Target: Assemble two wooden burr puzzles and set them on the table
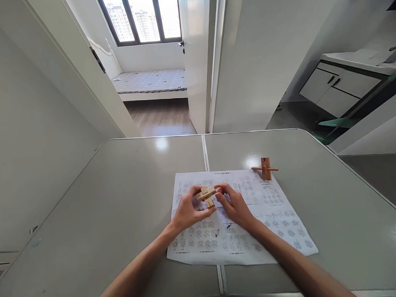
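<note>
A small wooden puzzle of crossed blocks (206,196) is held just above a printed instruction sheet (278,223) on the grey table (122,203). My left hand (187,211) pinches it from the left with thumb and fingers closed round the blocks. From the right, my right hand (234,205) grips the same piece, fingertips pressed on its end. A second wooden piece, a flat block crossed by a thin stick (265,168), lies by the sheet's far right corner, apart from both hands.
The table has a seam down its middle and rounded far corners. Beyond it an open doorway (156,59) shows a room with a bed and window. A cabinet with a counter (341,85) stands at the right.
</note>
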`<state>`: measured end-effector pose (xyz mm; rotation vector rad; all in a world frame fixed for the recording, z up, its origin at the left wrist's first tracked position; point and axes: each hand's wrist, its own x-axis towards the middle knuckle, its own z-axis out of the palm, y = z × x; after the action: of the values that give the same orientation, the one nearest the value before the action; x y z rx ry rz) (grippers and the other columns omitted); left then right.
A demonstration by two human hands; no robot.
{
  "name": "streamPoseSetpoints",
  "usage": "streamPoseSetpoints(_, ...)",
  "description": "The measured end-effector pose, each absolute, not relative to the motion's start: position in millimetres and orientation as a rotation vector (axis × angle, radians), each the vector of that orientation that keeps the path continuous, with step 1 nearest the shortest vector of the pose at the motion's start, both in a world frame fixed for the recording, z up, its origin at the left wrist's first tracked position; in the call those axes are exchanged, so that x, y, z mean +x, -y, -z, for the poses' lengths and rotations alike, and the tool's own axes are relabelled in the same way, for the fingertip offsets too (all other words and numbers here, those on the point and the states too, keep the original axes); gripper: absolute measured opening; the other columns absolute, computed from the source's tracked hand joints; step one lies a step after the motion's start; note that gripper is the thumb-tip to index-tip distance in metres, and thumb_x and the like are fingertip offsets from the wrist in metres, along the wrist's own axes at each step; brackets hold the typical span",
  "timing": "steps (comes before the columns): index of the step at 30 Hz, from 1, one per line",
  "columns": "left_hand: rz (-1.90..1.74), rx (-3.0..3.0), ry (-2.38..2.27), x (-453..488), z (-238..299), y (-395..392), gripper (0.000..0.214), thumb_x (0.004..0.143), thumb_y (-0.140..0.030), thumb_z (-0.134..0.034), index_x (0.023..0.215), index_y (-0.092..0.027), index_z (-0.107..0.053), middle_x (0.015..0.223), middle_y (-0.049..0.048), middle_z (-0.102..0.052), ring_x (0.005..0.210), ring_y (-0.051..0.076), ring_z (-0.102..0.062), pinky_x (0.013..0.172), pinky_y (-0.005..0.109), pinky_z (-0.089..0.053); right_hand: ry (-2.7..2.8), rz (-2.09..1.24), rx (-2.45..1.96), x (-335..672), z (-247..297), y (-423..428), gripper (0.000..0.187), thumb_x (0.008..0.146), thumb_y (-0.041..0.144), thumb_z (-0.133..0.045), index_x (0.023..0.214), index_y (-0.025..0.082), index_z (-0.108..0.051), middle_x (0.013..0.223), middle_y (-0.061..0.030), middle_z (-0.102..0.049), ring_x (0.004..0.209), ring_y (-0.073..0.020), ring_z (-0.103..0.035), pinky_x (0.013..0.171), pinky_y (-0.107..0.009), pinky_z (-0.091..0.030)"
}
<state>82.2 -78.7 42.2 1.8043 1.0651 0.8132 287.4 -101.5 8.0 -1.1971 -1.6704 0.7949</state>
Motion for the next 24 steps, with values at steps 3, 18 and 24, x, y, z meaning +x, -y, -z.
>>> streamPoseSetpoints(3,-0.988,1.679,-1.152,80.8,-33.7,72.1,0.051,0.079,-0.041,-0.085,0.118,-0.022,-0.059,0.107,0.0043,-0.069,0.093,0.019,-0.066,0.085,0.032,-0.054,1.725,-0.747,-1.184,289.0,-9.3,100.4,0.023,0.106,0.038,-0.055,0.121,0.021,-0.059,0.09,-0.0033,-0.065,0.078,-0.0193,-0.062,0.073,-0.031,-0.051)
streamPoseSetpoints(18,-1.101,1.47,-1.161,80.3,-20.3,65.2,0.061,0.079,-0.042,-0.087,0.126,-0.022,-0.054,0.097,0.0018,-0.066,0.084,0.016,-0.066,0.081,0.03,-0.057,2.181,-0.542,-0.996,297.8,-2.8,96.5,0.024,0.101,0.047,-0.067,0.104,0.023,-0.07,0.099,-0.0077,-0.071,0.085,-0.0211,-0.067,0.077,-0.033,-0.053)
streamPoseSetpoints(24,-1.115,1.489,-1.191,80.5,-21.6,66.5,0.059,0.081,-0.044,-0.085,0.127,-0.023,-0.053,0.102,0.0029,-0.066,0.089,0.017,-0.066,0.082,0.03,-0.056,1.805,-0.749,-1.281,300.2,-1.2,93.4,0.038,0.102,0.058,-0.059,0.107,0.021,-0.068,0.081,-0.0032,-0.069,0.064,-0.0167,-0.058,0.063,-0.03,-0.047)
